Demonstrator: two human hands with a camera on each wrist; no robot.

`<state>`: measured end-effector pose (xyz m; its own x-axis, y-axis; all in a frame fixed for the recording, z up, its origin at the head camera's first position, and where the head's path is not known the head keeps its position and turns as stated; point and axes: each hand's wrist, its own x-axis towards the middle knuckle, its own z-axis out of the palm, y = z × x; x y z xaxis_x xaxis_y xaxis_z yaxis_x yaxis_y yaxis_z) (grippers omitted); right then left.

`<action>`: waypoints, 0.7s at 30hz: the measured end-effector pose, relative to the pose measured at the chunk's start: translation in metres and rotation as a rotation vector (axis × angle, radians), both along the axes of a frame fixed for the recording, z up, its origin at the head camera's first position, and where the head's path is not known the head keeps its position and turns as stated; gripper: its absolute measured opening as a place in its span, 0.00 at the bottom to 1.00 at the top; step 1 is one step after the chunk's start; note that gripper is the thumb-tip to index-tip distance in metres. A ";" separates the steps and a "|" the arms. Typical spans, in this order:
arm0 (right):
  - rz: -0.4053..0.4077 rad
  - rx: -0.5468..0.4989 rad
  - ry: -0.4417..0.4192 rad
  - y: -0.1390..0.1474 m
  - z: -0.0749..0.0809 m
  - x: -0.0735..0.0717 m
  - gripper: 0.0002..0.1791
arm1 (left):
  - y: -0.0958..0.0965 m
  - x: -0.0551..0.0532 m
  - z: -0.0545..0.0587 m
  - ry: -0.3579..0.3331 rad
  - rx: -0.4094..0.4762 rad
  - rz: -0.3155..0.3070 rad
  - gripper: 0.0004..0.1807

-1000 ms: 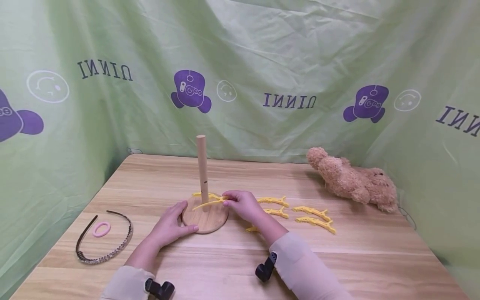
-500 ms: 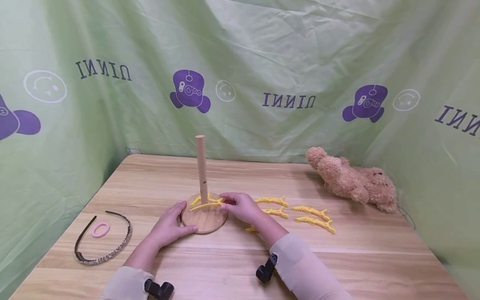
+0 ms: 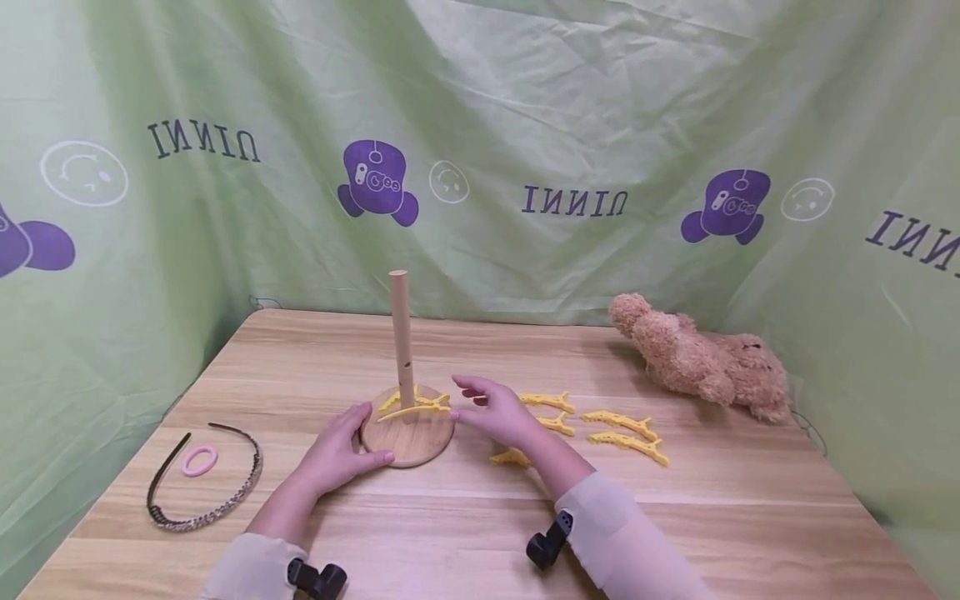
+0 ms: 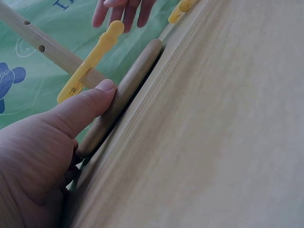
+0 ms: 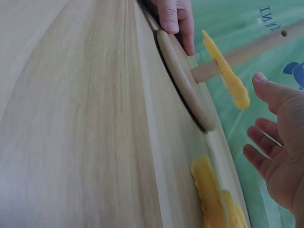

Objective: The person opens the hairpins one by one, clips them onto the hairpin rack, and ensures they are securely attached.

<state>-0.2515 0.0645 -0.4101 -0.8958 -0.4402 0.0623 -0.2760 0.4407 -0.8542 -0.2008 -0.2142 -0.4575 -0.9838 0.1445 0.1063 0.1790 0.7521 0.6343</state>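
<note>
A round wooden base carries an upright wooden post. My left hand holds the base's left rim, its thumb along the edge; its other fingers are mostly hidden in the left wrist view. A yellow alligator hair clip sits across the post's lower end, one arm in front and one behind, clear of the base in the wrist views. Just right of the clip's handle end is my right hand, fingers spread and holding nothing; in the right wrist view a gap shows between its thumb and the clip.
Several more yellow clips lie on the table to the right, some partly behind my right arm. A brown plush bear lies at the back right. At left are a beaded headband and a pink ring. Green curtains surround the table.
The right hand pinched the clip's handle before; its fingers have spread and it has drawn slightly right. The clip came down a little onto the post and stays there. The left hand keeps its hold.
</note>
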 end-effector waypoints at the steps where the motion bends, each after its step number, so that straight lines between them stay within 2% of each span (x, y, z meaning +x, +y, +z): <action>1: -0.006 -0.004 0.006 0.004 0.001 0.001 0.33 | 0.000 0.000 0.000 -0.001 -0.003 0.000 0.55; 13: -0.129 -0.009 0.042 0.071 0.006 0.014 0.32 | 0.000 0.002 0.002 -0.008 -0.010 -0.002 0.56; 17: -0.169 0.017 0.043 0.094 0.003 0.020 0.32 | 0.000 0.001 0.001 -0.005 -0.009 -0.001 0.56; 21: -0.248 0.032 0.034 0.120 -0.002 0.026 0.32 | 0.000 0.001 0.000 -0.002 -0.009 -0.002 0.55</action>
<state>-0.2254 0.1846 -0.4123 -0.9741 -0.2099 0.0837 -0.1845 0.5255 -0.8305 -0.1999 -0.2146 -0.4574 -0.9836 0.1476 0.1033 0.1796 0.7572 0.6279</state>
